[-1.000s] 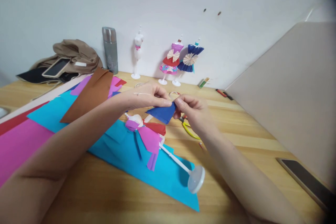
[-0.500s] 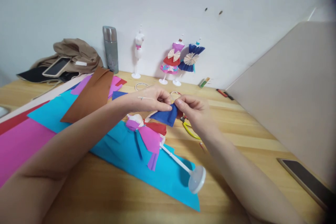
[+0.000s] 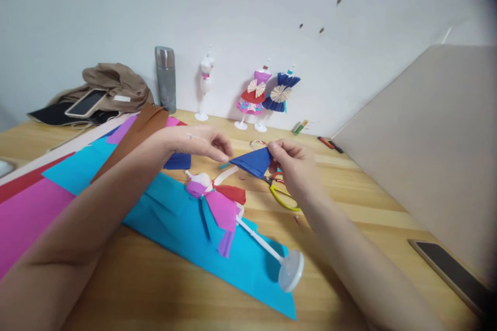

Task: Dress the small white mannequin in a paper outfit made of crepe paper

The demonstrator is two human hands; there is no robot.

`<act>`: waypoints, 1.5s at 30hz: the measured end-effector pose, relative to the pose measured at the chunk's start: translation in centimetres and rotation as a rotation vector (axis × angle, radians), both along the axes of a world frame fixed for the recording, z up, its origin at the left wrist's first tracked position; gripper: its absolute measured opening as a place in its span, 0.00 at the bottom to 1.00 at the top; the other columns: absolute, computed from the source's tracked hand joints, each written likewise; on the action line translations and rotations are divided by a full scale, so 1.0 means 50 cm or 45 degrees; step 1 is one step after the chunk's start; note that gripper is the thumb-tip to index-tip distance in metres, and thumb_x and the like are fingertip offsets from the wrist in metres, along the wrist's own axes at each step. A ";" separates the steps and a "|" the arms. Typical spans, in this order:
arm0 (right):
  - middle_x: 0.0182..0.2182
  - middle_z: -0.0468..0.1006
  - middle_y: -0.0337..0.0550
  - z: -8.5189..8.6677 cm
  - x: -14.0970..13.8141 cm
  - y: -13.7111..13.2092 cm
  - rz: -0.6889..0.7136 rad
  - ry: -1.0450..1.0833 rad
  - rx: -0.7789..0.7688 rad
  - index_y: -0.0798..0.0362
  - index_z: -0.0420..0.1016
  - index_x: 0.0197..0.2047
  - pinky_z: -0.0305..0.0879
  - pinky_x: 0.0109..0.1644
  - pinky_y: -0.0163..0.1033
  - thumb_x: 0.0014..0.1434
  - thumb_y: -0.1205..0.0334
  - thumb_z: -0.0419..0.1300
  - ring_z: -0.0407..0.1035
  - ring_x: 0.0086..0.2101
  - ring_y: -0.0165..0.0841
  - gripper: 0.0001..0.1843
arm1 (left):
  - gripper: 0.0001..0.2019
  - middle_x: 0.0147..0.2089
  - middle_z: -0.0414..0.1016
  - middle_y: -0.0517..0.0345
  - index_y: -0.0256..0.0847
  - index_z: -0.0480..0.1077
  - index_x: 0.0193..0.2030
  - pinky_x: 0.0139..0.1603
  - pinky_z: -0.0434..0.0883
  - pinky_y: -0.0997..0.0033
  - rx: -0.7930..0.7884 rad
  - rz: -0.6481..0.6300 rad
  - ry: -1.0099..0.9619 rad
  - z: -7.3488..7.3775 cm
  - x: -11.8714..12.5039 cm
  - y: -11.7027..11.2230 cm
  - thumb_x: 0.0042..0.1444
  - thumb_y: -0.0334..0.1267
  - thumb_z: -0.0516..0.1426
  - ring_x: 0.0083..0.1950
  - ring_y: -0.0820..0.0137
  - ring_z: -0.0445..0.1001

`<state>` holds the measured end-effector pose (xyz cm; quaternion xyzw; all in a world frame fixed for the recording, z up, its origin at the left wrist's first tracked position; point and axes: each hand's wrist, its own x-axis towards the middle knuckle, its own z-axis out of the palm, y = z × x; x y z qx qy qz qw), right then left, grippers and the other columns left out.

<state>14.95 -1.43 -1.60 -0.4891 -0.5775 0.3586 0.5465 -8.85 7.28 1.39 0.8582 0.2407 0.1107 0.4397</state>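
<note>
My right hand (image 3: 291, 160) pinches the right corner of a folded dark blue piece of crepe-like paper (image 3: 252, 163), which narrows to a point on the left. At that point is my left hand (image 3: 205, 142), thumb stretched out and fingers loosely curled apart from it; whether the thumb touches the tip is hard to see. Below lies a small white dress-form stand (image 3: 260, 238) on its side, dressed in purple, pink, red and teal pieces (image 3: 221, 209). Scissors with yellow handles (image 3: 285, 199) lie under my right hand, partly hidden by it.
A turquoise sheet (image 3: 202, 248) lies beneath the fallen stand. Brown (image 3: 128, 137) and pink (image 3: 34, 212) sheets are at left. Along the wall stand a bottle (image 3: 165, 80), a bare dress form (image 3: 205, 80) and two dressed ones (image 3: 254, 93). A phone (image 3: 446, 274) rests at right.
My left hand has moved left, away from my right. The blue piece now shows as a triangle between them. My right hand keeps its pinch, and the view has tilted up slightly.
</note>
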 end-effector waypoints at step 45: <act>0.18 0.66 0.34 0.003 0.052 0.036 -0.032 0.403 -0.042 0.48 0.71 0.23 0.61 0.23 0.35 0.37 0.59 0.74 0.61 0.20 0.28 0.14 | 0.07 0.28 0.79 0.55 0.32 0.78 0.31 0.36 0.72 0.75 -0.529 0.594 -0.677 -0.011 0.056 -0.030 0.51 0.35 0.68 0.29 0.74 0.76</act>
